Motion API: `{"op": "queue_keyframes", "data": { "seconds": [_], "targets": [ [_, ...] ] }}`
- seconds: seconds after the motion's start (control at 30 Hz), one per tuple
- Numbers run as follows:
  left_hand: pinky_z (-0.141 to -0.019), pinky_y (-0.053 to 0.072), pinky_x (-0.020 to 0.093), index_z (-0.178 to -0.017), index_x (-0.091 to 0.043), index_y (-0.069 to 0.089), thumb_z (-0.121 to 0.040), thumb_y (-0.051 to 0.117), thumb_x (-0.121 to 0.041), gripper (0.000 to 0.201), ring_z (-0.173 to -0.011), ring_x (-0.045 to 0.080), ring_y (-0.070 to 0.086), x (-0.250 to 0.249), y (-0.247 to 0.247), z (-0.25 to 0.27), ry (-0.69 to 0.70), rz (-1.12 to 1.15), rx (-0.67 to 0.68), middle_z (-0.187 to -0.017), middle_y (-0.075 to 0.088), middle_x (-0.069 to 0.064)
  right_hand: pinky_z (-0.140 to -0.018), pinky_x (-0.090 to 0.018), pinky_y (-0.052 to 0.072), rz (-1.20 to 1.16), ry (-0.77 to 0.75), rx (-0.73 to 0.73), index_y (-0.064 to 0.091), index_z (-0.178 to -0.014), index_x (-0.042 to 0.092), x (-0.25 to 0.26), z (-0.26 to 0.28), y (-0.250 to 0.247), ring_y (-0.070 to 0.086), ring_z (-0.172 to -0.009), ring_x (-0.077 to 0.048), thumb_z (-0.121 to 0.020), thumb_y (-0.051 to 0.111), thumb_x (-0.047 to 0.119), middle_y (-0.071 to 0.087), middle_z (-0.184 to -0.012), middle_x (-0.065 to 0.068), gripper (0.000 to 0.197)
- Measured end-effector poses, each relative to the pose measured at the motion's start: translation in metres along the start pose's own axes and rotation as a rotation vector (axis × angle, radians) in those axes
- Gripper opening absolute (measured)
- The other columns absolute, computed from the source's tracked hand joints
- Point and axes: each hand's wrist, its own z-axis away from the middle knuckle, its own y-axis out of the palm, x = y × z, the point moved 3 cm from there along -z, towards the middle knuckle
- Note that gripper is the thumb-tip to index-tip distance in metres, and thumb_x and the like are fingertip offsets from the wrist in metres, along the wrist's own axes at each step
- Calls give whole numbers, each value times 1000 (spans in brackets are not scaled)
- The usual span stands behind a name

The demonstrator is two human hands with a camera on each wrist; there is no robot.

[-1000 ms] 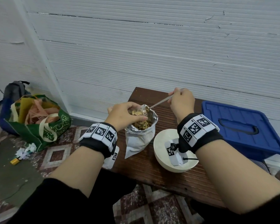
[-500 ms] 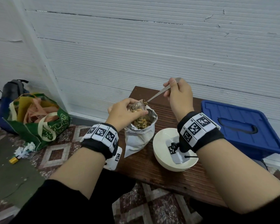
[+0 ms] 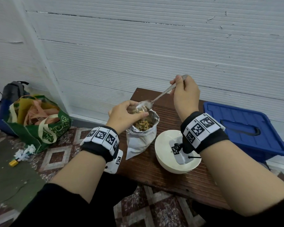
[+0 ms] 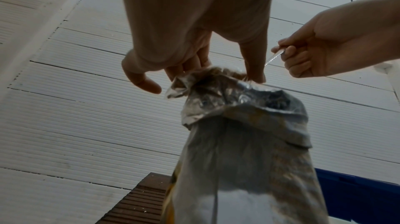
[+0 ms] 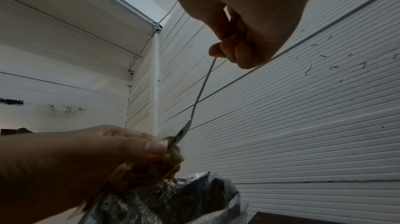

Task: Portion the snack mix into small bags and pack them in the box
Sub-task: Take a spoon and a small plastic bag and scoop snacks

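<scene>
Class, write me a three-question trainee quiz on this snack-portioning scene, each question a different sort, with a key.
1. True or false: the right hand holds the spoon by its handle.
2. Multiple choice: the spoon's bowl is (A) in the white bowl, (B) over the small clear bag at the left hand, (C) on the blue lid.
3. Fill in: the small bag is held just above the open ____ pouch of snack mix.

Key: 1 true; 2 B; 3 foil.
</scene>
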Motion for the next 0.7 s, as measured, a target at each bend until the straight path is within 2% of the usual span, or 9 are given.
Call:
{"op": "queue_keyframes", "data": {
  "seconds": [0.07,0.13,0.2,0.27,0.37,0.43,0.5,0.6,0.7],
  "targets": [
    [-105,40,47,-78,-44,54,-52,76,-66,40,-99,7,59,-1,0,0,1,-13,4,-90,58,-27,-59,-10,39,-4,-4,29,60,-85,14,1,2,3,51,-51,6,-102,40,26,57,-60,5,28],
    [-103,41,47,-79,-44,55,-49,75,-70,44,-101,10,59,-2,0,-1,-3,-20,2,-91,58,-27,-64,-22,45,-12,-21,59,59,-84,16,3,4,5,51,-52,1,-101,41,26,57,-59,5,28],
    [-103,42,47,-82,-44,57,-42,69,-78,53,-101,8,60,1,1,-3,-8,-12,-3,-94,60,-25,-64,-30,46,-35,-51,64,58,-79,20,5,5,5,51,-53,-4,-101,42,25,56,-58,6,28],
    [-104,42,46,-83,-44,56,-43,71,-76,53,-101,6,60,4,1,-4,-8,8,-8,-95,60,-25,-62,-31,45,-66,-80,27,55,-76,26,6,5,1,50,-54,-6,-101,42,24,54,-58,8,28],
    [-101,46,38,-87,-40,58,-60,83,-58,41,-101,5,60,7,-1,-5,2,43,-25,-98,62,-20,-63,-25,44,-101,-86,-85,55,-78,27,4,3,-8,50,-55,-3,-101,41,23,54,-59,9,28],
    [-89,49,22,-94,-33,61,-68,83,-43,36,-98,3,59,6,-2,-3,19,86,-35,-98,63,-16,-62,-15,42,-96,-71,-154,55,-80,23,0,2,-14,51,-55,2,-102,39,22,54,-60,8,26],
    [-76,44,10,-100,-23,65,-71,83,-36,36,-94,-4,57,4,-4,-2,41,122,-52,-98,64,-14,-60,-11,39,-68,-40,-198,54,-83,20,-5,2,-18,52,-55,3,-102,38,22,55,-62,6,25],
    [-75,43,8,-103,-19,66,-73,81,-34,36,-94,-7,57,5,-6,0,64,152,-83,-99,67,-12,-57,-7,36,12,0,-173,56,-86,16,-14,7,-20,52,-60,-1,-102,38,23,60,-69,-1,25],
    [-74,43,7,-100,-20,66,-75,80,-33,31,-94,-7,58,3,-8,1,75,166,-96,-97,67,-13,-59,-5,41,94,27,-37,58,-86,16,-24,18,-11,57,-62,-10,-101,41,25,65,-73,-4,25]
  ]
}}
